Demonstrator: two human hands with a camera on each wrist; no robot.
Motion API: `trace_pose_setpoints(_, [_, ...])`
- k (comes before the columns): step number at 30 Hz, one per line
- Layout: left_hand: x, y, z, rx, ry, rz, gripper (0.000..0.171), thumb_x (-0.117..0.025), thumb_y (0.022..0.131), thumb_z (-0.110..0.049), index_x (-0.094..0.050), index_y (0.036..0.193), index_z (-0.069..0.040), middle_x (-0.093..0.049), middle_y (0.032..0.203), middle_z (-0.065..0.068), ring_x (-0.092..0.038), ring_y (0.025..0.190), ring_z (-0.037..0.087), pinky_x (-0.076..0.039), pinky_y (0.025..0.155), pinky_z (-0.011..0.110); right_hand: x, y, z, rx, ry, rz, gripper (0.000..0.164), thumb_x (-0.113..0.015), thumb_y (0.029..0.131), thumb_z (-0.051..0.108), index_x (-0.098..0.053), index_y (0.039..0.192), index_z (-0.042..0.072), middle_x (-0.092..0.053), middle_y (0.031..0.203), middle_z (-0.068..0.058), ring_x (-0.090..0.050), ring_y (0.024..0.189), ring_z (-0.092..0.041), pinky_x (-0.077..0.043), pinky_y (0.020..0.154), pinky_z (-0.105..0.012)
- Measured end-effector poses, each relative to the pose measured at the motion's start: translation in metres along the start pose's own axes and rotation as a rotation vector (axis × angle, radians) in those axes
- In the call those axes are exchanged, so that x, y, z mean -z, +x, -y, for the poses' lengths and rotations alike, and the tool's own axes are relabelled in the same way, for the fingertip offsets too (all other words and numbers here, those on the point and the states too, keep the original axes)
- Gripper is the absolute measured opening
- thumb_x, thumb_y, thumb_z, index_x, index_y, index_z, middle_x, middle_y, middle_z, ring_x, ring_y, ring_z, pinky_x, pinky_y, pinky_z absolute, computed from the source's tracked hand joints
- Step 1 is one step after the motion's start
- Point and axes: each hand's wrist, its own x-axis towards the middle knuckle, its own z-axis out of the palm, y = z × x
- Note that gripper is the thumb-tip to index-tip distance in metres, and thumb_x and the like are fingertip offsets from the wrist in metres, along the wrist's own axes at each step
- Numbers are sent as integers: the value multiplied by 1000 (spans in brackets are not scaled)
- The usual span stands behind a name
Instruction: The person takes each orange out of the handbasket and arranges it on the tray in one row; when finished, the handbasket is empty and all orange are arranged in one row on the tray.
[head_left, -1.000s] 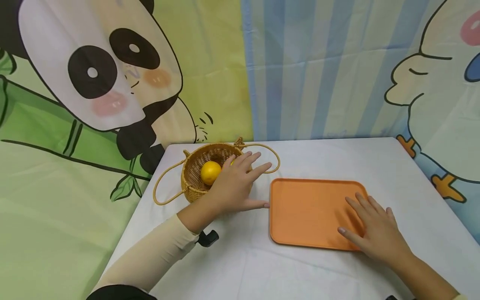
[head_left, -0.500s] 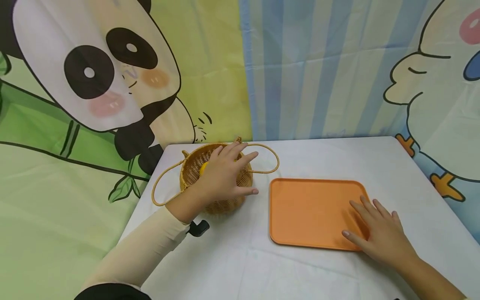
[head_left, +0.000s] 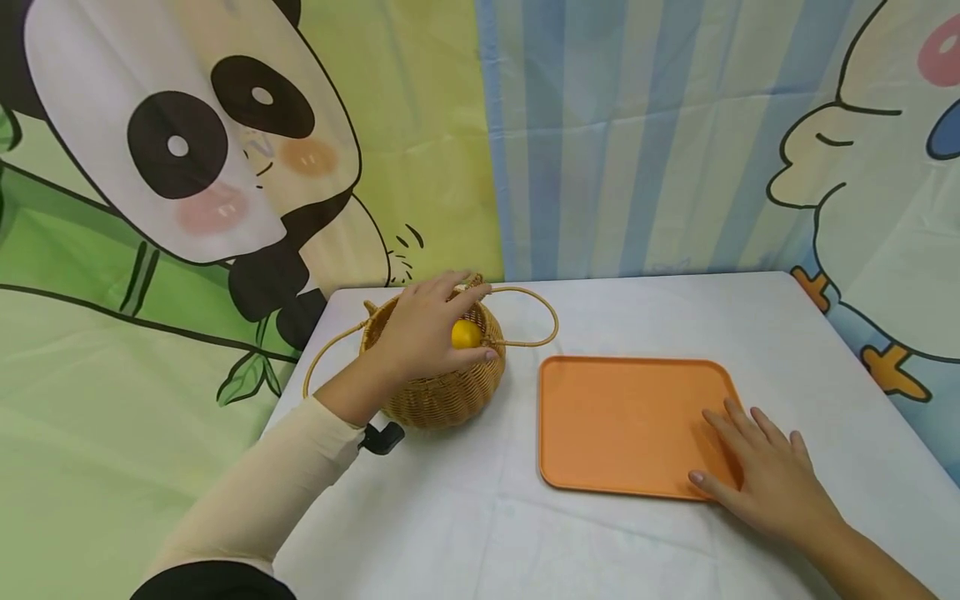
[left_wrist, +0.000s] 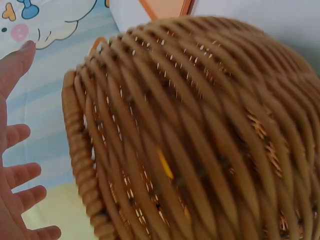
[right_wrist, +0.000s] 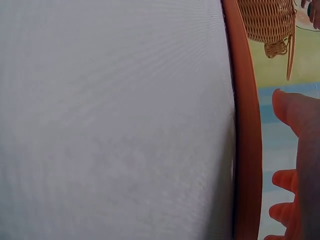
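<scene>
While the bare left hand (head_left: pixel 423 333) hangs over the round brown woven wicker basket (head_left: pixel 442 404), its fingers are spread and nothing shows in its hold. A smooth yellow round fruit (head_left: pixel 466 335) sits in the basket, seen in the gap between thumb and forefinger; whether any finger touches it, cannot tell. Bare right hand (head_left: pixel 772 483): fingers spread at the near right corner of the flat orange rectangular tray (head_left: pixel 622 425); contact with the rim unclear.

Risks, as judged:
(1) The smooth, round fruit could slip from a loose grip and roll; the tray's low rim looks a poor stop.
(2) Left fingers, or the small black device (head_left: pixel 384 438) at that wrist, could snag the basket rim or the thin looped cane handle (head_left: pixel 556 318), tipping the basket.
(3) Uneven pressure at the corner could skid or tilt the tray on the white cloth-covered table (head_left: pixel 487 533).

Text check: no brand, label or legible writing on basket, fruit or tray. The printed fabric backdrop (head_left: pixel 427 125) carries a black-and-white cartoon panda (head_left: pixel 247 158); a faint purplish squiggle on its face is not readable.
</scene>
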Motion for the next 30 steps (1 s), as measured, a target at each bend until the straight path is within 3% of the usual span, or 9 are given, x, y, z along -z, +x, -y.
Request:
trace_pose_setpoints(8, [5, 7, 17, 33, -49, 63, 91, -69, 88, -77, -46, 163, -30, -36, 170, 12, -36, 154, 38, -33, 120, 64, -3, -4, -3, -10, -5, 19, 103, -68, 89, 77, -46, 158, 4, -29, 166, -35, -24, 145, -65, -9, 104, -92])
trace_pose_setpoints(20, [17, 20, 52, 66, -290, 242, 77, -74, 94, -63, -55, 156, -22, -45, 161, 12, -45, 146, 36, -40, 116, 60, -11, -7, -9, -52, 13, 47, 106, -66, 90, 78, -43, 162, 3, -23, 168, -35, -22, 145, -67, -7, 104, -92])
trace_pose_setpoints(24, [15, 21, 60, 43, -361, 286, 71, -75, 96, -56, -59, 152, -15, -53, 155, 11, -50, 141, 35, -42, 115, 56, -13, -7, -11, -48, 14, 49, 105, -66, 91, 77, -42, 162, 3, -22, 169, -34, -23, 145, -67, -6, 105, -92])
trace_pose_setpoints(30, [15, 28, 71, -16, -395, 353, 64, -78, 96, -50, -64, 148, -16, -59, 149, 7, -54, 137, 29, -43, 115, 52, -13, -8, -13, -39, 22, 52, 103, -65, 92, 75, -42, 162, 3, -22, 169, -34, -23, 146, -67, -4, 105, -92])
